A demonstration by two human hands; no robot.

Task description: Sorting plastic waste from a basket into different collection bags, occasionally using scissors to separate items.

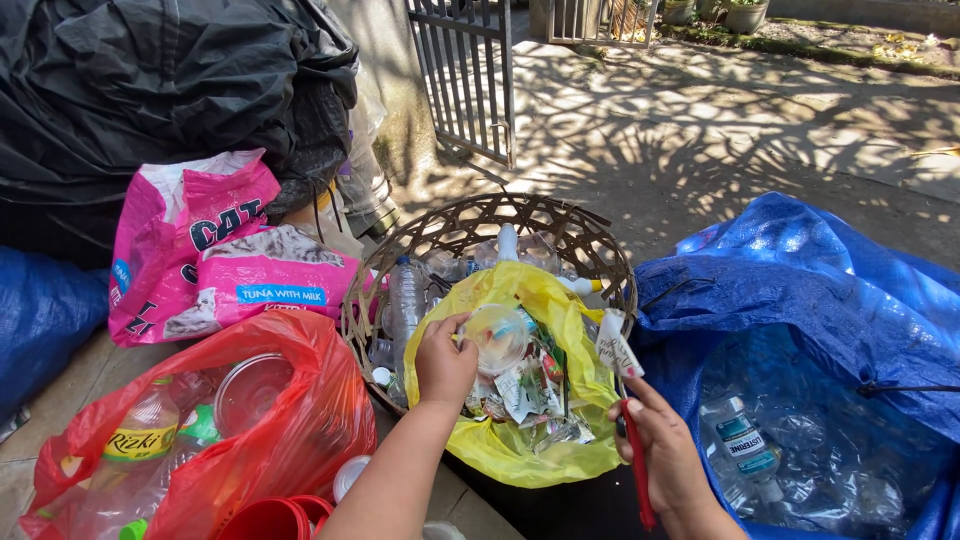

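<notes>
The left hand [445, 362] pinches a clear plastic cup [497, 336] inside the yellow bag [560, 450] over the woven basket [480, 215], while the right hand [665, 450] grips red-handled scissors [636, 470].

We see a bag [560, 440] lying in the basket [590, 235], bottles [408, 300] behind it. Left of the basket sit two sacks [200, 450], right a tarp sack [830, 330] with more bottles inside.

Around your woven basket [470, 225]: a red bag [300, 420] of bottles at its left, a pink pet-food sack [200, 250] beyond that, black sacks [150, 90] behind, a metal gate [465, 70] past it.
</notes>
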